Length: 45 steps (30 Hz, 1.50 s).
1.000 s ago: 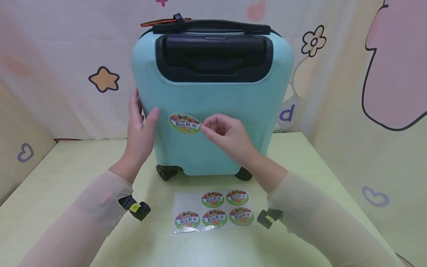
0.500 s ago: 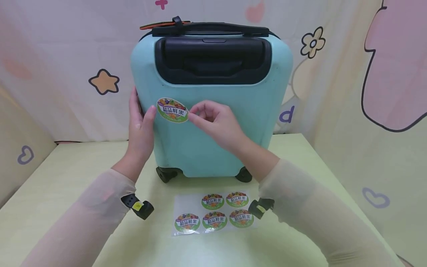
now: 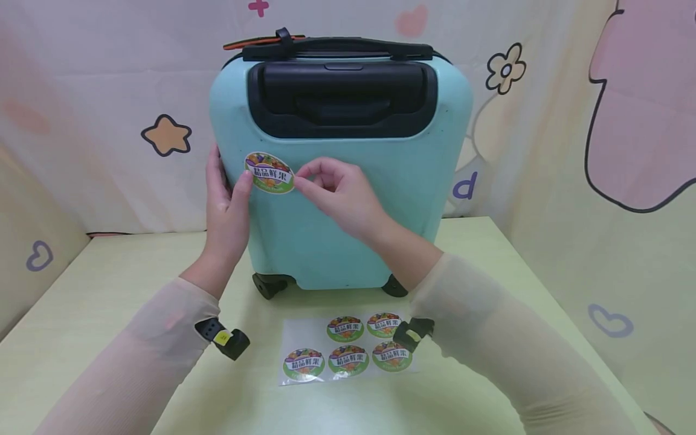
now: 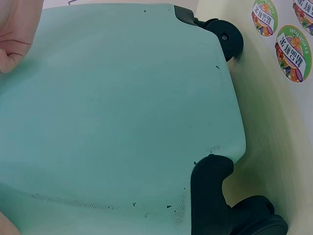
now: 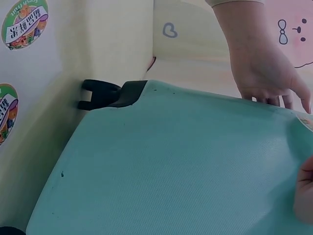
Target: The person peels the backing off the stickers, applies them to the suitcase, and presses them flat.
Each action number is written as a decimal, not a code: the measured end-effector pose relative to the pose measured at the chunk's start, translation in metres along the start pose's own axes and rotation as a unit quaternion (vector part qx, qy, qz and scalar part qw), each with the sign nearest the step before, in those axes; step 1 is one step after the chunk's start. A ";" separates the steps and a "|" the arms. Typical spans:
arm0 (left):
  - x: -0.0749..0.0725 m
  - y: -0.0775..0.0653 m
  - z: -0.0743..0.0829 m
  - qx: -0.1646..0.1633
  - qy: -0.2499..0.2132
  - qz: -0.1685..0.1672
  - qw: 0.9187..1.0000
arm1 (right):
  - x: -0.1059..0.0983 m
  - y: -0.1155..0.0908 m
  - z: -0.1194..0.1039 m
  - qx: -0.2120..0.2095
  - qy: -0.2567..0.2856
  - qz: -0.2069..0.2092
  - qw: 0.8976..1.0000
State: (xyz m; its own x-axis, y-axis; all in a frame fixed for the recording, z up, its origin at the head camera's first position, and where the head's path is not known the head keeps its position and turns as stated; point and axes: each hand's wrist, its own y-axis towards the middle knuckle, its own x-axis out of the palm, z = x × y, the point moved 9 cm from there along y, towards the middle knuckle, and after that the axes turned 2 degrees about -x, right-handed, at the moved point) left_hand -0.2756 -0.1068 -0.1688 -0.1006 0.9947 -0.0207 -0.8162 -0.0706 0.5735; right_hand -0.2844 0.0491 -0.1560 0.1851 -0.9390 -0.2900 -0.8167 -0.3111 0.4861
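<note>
A light blue suitcase [image 3: 348, 235] stands upright, its black handle panel facing me. My right hand [image 3: 342, 196] pinches the right edge of an oval fruit sticker [image 3: 269, 173] between thumb and fingertips, at the suitcase's upper left. Whether the sticker's back touches the shell cannot be told. My left hand [image 3: 225, 211] rests along the suitcase's left side with straight fingers, its thumb at the sticker's lower left edge. In the right wrist view the left hand [image 5: 264, 73] lies over the suitcase's side, with a corner of the sticker [image 5: 307, 122] by its thumb.
On the table before the suitcase lies a white sticker sheet [image 3: 299, 332] with several oval stickers, partly covered by the right wrist's camera [image 3: 413, 333]. Black wheels [image 3: 269, 285] carry the suitcase. A patterned curtain [image 3: 109, 121] hangs behind.
My right hand has carried the sticker up and left across the suitcase, to the left thumb. The left hand has stayed at the suitcase's side.
</note>
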 end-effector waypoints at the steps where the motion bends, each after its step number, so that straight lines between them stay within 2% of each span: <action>1: 0.000 0.000 0.000 0.000 0.000 0.000 1.000 | 0.000 0.000 0.000 0.000 0.003 0.001 1.000; 10: 0.000 -0.001 0.001 -0.006 -0.003 0.000 1.000 | 0.001 0.003 0.001 -0.006 0.009 0.026 1.000; 23: -0.002 0.001 0.002 0.018 -0.023 0.003 1.000 | 0.001 0.002 0.001 0.001 0.016 0.048 0.999; 33: -0.013 0.015 -0.023 -0.010 0.010 0.021 1.000 | 0.000 0.002 0.002 0.005 0.006 0.055 0.998; 45: -0.016 0.015 -0.024 0.000 0.012 0.018 1.000 | 0.001 0.000 0.002 0.016 -0.006 0.067 0.998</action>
State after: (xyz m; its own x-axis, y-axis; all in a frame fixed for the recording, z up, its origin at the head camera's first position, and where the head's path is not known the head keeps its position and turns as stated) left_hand -0.3000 -0.1251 -0.1793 -0.1426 0.9896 -0.0195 -0.8114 -0.1056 0.5749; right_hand -0.2854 0.0489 -0.1576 0.0664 -0.9701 -0.2335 -0.8509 -0.1773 0.4945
